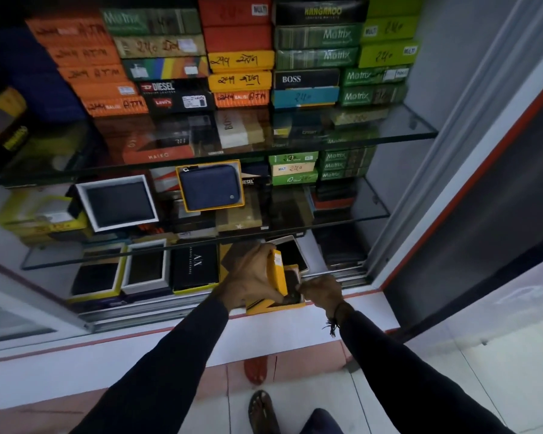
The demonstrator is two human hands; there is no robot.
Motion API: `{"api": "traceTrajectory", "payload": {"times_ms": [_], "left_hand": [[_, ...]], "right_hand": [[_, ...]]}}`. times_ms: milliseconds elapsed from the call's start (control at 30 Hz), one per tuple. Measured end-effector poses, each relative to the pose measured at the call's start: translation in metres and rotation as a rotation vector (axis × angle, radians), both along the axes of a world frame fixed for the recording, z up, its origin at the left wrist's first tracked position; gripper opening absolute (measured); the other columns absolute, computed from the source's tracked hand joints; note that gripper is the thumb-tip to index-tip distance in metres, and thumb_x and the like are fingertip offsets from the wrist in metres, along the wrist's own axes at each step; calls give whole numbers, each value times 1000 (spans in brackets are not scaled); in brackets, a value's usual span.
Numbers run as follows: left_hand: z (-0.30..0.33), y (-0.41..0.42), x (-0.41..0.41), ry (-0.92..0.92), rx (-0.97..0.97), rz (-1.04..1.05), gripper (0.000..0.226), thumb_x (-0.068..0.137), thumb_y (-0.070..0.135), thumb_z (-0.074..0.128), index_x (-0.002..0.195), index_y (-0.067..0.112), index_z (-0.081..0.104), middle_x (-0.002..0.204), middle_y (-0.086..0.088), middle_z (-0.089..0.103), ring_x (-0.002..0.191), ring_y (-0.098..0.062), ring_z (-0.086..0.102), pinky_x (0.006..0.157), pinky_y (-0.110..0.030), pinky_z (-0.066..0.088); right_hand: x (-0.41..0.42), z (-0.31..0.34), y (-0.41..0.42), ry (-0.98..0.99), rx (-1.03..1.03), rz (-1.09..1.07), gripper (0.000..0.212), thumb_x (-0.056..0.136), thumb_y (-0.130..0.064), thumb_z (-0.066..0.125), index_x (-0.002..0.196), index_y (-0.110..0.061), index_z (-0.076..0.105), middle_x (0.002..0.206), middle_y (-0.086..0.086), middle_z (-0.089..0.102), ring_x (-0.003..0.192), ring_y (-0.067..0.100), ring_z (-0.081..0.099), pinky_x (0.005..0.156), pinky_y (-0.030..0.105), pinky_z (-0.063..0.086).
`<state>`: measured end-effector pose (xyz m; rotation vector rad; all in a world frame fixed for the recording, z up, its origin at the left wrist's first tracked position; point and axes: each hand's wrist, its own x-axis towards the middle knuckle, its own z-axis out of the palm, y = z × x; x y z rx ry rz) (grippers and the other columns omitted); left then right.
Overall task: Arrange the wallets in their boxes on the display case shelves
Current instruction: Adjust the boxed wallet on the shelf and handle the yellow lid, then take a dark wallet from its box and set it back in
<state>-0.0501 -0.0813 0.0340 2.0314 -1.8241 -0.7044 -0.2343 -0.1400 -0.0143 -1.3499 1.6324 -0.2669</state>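
Obs.: person stands at the open display case, both arms reaching to the bottom shelf [333, 278]. Left hand [251, 277] grips a yellow box [279, 277] from the side, fingers curled round its upright yellow wall or lid; the box sits at the front edge of the shelf, just over the sliding-door track [138, 311]. Right hand [322, 291] has its fingers pinched narrow on the near corner of a dark wallet [292, 281] lying inside that box. Whether the wallet is fully seated, cannot tell; the hands hide its lower edge.

Judgement: step in hand is settling the wallet flat in its box before placing it in line with the open boxes [145, 267] to the left.

Method notes: keep the left hand bracing the box so it does not slide off the front lip. Press the wallet down evenly, corner by corner, not from one end. Then push the box back, square with its neighbour, the black AX box [195, 266], face up.
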Motion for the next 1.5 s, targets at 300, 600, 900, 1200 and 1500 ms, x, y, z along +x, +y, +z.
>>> {"api": "traceTrajectory", "payload": {"times_ms": [300, 600, 900, 1200, 1500], "left_hand": [[-8, 72, 102, 301, 134, 209, 97, 50, 19, 97, 126, 47, 44, 123, 7, 47, 110, -16, 58, 77, -21, 56], [-51, 91, 90, -151, 225, 241, 116, 43, 49, 96, 145, 32, 42, 141, -4, 43, 128, -29, 50, 102, -40, 46], [-63, 88, 84, 192, 107, 247, 101, 48, 23, 99, 138, 31, 53, 110, 17, 54, 116, -19, 62, 82, -26, 55], [-68, 90, 84, 322, 80, 262, 87, 53, 13, 97, 131, 20, 60, 111, 9, 52, 111, -21, 60, 80, -19, 56], [-34, 91, 88, 787, -33, 328, 77, 69, 14, 91, 139, 22, 58, 120, -2, 65, 96, -22, 65, 79, -24, 59]], "right_hand": [[5, 10, 8, -24, -148, -7, 32, 76, -23, 82, 53, -21, 60, 56, -4, 61, 65, 16, 62, 57, 22, 50], [55, 10, 29, -26, -119, 157, 22, 68, -13, 88, 83, -2, 77, 91, 15, 78, 90, 28, 75, 86, 44, 61], [83, 13, 29, 191, -154, 352, 34, 76, -32, 81, 96, -6, 75, 95, 6, 75, 89, 20, 71, 73, 27, 55], [100, 17, 37, -278, 26, 15, 30, 68, -9, 88, 89, -2, 68, 109, 17, 73, 106, 29, 70, 94, 45, 58], [58, 63, 9, -651, 416, -3, 23, 92, -8, 65, 114, -2, 62, 97, 13, 67, 81, 19, 64, 74, 24, 51]]}}
